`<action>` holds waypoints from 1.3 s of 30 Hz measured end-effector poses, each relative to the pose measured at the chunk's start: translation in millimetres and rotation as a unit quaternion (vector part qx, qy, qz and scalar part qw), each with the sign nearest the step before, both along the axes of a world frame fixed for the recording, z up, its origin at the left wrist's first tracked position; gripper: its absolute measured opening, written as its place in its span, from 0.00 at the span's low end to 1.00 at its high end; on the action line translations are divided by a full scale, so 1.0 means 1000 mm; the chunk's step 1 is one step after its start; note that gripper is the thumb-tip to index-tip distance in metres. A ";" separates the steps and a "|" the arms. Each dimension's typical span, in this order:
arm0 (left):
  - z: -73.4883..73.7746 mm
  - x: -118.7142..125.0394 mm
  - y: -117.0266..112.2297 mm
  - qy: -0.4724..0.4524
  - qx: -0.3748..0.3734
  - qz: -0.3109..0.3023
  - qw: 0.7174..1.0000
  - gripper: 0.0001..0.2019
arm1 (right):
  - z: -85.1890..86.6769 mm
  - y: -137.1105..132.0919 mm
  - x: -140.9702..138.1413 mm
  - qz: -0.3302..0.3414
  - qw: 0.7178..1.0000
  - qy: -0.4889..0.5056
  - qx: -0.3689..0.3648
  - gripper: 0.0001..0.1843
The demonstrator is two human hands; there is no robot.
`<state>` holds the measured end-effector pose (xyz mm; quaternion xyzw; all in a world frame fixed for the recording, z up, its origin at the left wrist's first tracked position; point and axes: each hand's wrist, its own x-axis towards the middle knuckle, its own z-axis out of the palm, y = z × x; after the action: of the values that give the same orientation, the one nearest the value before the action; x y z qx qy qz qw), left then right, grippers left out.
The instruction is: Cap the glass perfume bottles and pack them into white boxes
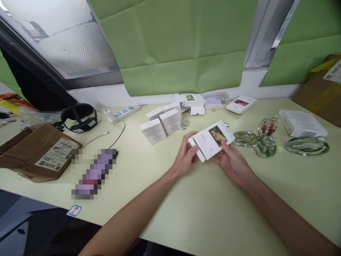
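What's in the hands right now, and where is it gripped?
A white box: the left hand grips its left end, the right hand its right side, thumb at the printed picture's lower edge.

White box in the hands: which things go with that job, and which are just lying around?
Probably part of the job:
white box, held by the left hand and right hand
standing white boxes, which look similar

Seemingly just lying about:
black headset
power strip
left brown box

Can't tell:
glass pieces
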<state>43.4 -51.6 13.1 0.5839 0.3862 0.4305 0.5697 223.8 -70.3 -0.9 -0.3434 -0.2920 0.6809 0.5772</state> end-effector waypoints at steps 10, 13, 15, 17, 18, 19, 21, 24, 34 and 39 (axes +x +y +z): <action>-0.001 0.004 0.002 -0.005 0.032 0.004 0.999 0.25 | 0.006 -0.004 0.004 0.066 0.997 -0.037 -0.010 0.26; -0.005 0.005 0.003 -0.009 0.051 0.007 0.999 0.26 | 0.006 -0.004 0.004 0.067 0.996 -0.053 -0.005 0.28; -0.007 0.006 0.004 -0.010 0.060 0.003 0.998 0.26 | 0.006 -0.004 0.003 0.060 0.996 -0.064 0.001 0.28; -0.008 0.006 0.004 -0.008 0.065 -0.001 0.998 0.25 | 0.005 -0.004 0.002 0.045 0.996 -0.073 0.007 0.25; -0.008 0.005 0.005 -0.006 0.068 -0.002 0.998 0.26 | 0.004 -0.004 0.002 0.036 0.996 -0.079 0.012 0.24; -0.009 0.005 0.005 -0.005 0.071 -0.004 0.997 0.26 | 0.003 -0.004 0.002 0.027 0.996 -0.084 0.018 0.23; -0.010 0.005 0.005 -0.004 0.077 -0.009 0.997 0.26 | 0.000 -0.003 0.002 0.008 0.995 -0.096 0.032 0.23; -0.012 0.005 0.005 -0.005 0.086 -0.018 0.996 0.27 | -0.002 -0.003 0.002 -0.006 0.993 -0.105 0.048 0.24; -0.013 -0.001 0.010 0.077 0.123 0.049 0.988 0.25 | 0.001 -0.002 0.003 -0.022 0.991 -0.129 0.025 0.30; -0.008 -0.007 0.013 0.112 0.175 0.113 0.972 0.25 | -0.001 -0.004 0.004 -0.042 0.985 -0.163 0.027 0.39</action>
<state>36.4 -39.0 4.6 0.6715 0.4294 0.4852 0.3594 227.8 -74.1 -1.6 -0.4460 -0.3856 0.5829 0.5591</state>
